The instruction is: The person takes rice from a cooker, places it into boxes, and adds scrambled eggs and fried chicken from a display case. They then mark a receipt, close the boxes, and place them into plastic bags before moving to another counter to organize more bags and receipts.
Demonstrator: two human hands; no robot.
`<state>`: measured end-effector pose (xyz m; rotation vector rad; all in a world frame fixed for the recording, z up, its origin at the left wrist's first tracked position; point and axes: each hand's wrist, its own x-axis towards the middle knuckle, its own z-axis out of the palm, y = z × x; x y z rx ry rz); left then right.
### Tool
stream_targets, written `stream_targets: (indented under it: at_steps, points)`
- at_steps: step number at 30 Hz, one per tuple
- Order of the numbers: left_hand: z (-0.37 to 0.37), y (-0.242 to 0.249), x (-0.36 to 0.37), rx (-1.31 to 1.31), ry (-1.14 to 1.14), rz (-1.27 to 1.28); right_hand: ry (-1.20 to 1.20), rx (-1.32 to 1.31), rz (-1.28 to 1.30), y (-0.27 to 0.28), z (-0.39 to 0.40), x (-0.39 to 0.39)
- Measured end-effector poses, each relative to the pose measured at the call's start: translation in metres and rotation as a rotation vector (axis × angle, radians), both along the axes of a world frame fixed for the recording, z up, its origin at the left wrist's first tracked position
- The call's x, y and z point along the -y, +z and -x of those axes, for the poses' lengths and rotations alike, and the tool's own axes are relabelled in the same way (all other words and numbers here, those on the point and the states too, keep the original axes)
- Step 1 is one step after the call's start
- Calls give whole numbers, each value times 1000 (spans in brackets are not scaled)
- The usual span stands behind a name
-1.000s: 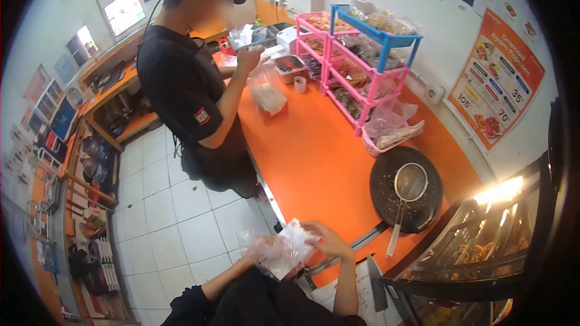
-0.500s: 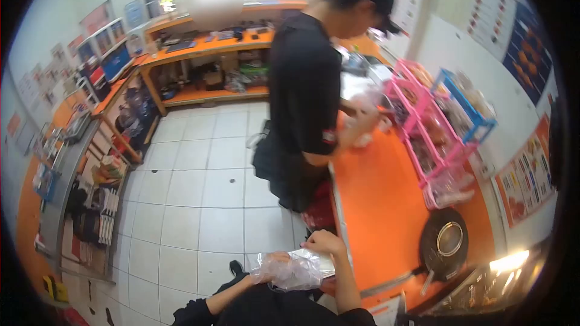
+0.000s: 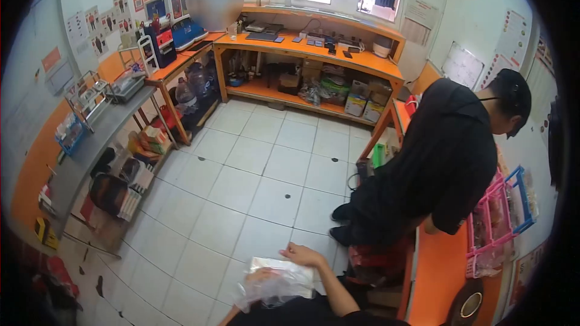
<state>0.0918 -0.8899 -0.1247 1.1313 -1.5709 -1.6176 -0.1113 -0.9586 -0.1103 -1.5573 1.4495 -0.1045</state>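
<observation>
Low in the head view, a crumpled clear plastic bag (image 3: 278,287) lies over a pale, flat, shiny packet (image 3: 306,271) in front of my body. My left hand (image 3: 260,276) shows blurrily through the plastic, closed around the bag and packet. Just above the packet's upper edge is my right hand (image 3: 304,256), its fingers curled together. Whether those fingers pinch anything is too small to make out.
A person in black (image 3: 423,157) stands at the orange counter (image 3: 444,265) on my right, beside pink baskets (image 3: 489,217). A dark round pan (image 3: 462,305) sits nearer. Steel shelving (image 3: 109,145) runs along the left; an orange desk (image 3: 362,63) stands at the back.
My view has swung left, so the person and counter now appear farther right. My hands and the bag remain together. The person's arms are now mostly hidden by their body.
</observation>
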Motion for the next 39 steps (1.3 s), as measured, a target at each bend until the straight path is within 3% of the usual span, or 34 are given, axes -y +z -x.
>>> stream_targets:
  at_steps: [3,6,10,12,13,15,16,19,25,31,35,39]
  points:
    - [10,0,26,-34,-11,-62,128,253,-191,-33,15,38]
    - [17,-1,69,-45,-25,-97,175,337,-343,-27,18,76]
    - [23,-7,154,-30,-45,-102,146,295,-269,-61,14,143]
    - [33,-6,213,-19,-53,-100,275,341,-347,-94,19,193]
    - [41,-6,245,-10,-55,-92,287,274,-367,-66,16,222]
    - [59,3,308,8,-53,-80,214,165,-378,-86,25,285]
    - [70,10,338,18,-63,-72,169,55,-322,-67,26,313]
    - [105,28,416,45,-126,-54,258,76,-212,5,49,391]
    - [184,38,541,36,-304,-20,-80,-23,-74,-5,124,483]
    - [277,20,663,19,-486,-30,-106,114,-27,-37,255,554]
    - [350,8,751,12,-644,-38,-312,-11,-7,-57,325,616]
    - [441,19,837,1,-856,-23,-426,-41,37,-18,401,701]
